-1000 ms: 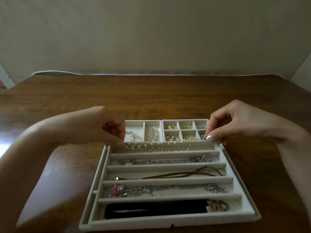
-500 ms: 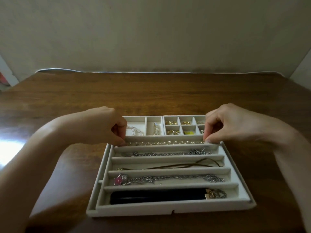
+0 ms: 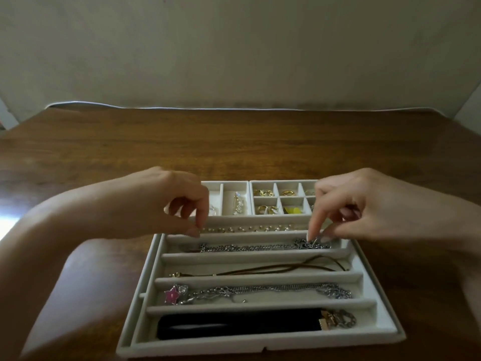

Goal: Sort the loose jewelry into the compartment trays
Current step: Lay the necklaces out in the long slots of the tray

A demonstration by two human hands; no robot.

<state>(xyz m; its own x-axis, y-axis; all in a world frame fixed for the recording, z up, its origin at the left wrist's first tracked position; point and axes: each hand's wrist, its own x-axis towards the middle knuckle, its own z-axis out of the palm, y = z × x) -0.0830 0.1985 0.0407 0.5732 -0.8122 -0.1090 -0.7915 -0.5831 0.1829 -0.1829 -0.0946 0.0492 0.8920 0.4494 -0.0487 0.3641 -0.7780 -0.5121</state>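
Note:
A white tray [image 3: 260,346] with long slots lies in front of me. Its farthest slot holds a pearl strand [image 3: 247,228]. My left hand [image 3: 166,204] pinches the strand's left end between thumb and forefinger. The slot just nearer holds a silver chain [image 3: 242,247]. At its bunched right end, the forefinger and thumb of my right hand [image 3: 364,207] pinch it. Nearer slots hold a brown cord necklace [image 3: 260,269], a silver chain with a pink star [image 3: 171,295] and a black velvet choker [image 3: 234,324].
Behind the long tray stand a two-compartment tray [image 3: 222,190] with silver pieces and a small grid tray [image 3: 276,196] with gold rings. All sit on a brown wooden table [image 3: 234,142] that ends at a pale wall.
The pearl strand has settled along the farthest slot. My right hand left its right end and dropped to the silver chain in the slot below. My left hand stays at the strand's left end.

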